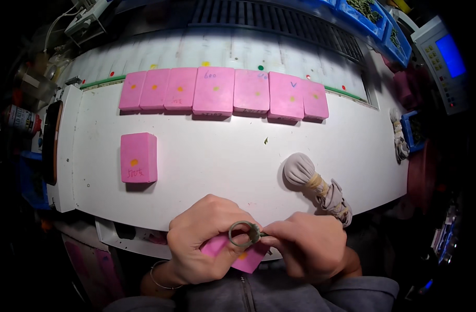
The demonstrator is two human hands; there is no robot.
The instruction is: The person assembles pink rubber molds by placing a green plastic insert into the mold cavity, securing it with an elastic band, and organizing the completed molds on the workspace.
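Observation:
Close to my body, at the near edge of the white table, both hands work together. My left hand [199,239] is closed round a pink block [252,262] that looks like a rubber mould; a yellow dot shows on it, and fingers cover much of the rest. Just above this block stands a green ring [254,234], apparently wax, with a thick textured head. My right hand [316,244] is closed in a pinch at a thin stem beside the ring's head. Its other fingers curl underneath, partly hidden.
A single pink block [136,158] lies at the left. Several more form a row of pink blocks [213,93] at the back. A banded cloth pouch [300,169] rests at the right. Blue trays [370,23] and a machine with a lit screen [446,62] border the far right.

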